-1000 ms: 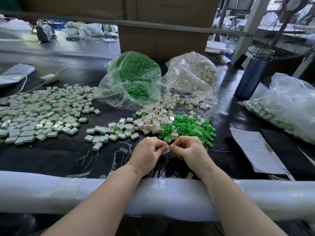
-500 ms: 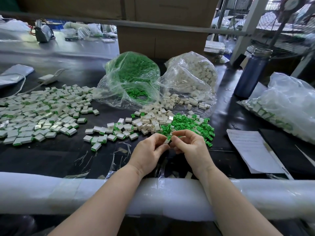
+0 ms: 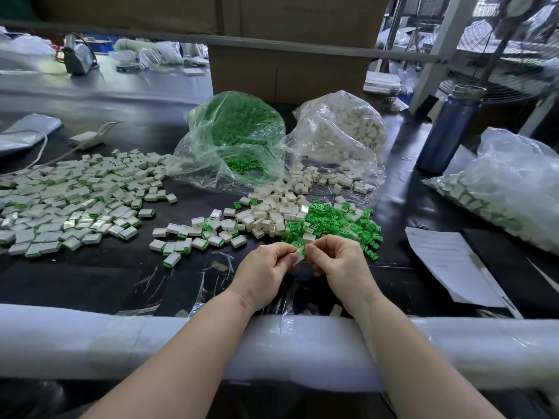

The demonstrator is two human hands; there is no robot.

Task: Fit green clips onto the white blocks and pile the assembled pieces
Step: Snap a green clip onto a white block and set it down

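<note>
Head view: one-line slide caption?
Both hands, left hand and right hand, pinch a white block beside loose green clips.

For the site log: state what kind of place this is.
Probably a small factory assembly bench: bulk bags of green clips and white blocks, a large spread of assembled pieces, and stacked cardboard cartons behind.

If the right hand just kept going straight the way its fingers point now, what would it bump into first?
Probably the left hand: the right hand points left across the white block both pinch. Depth is unclear.
</note>
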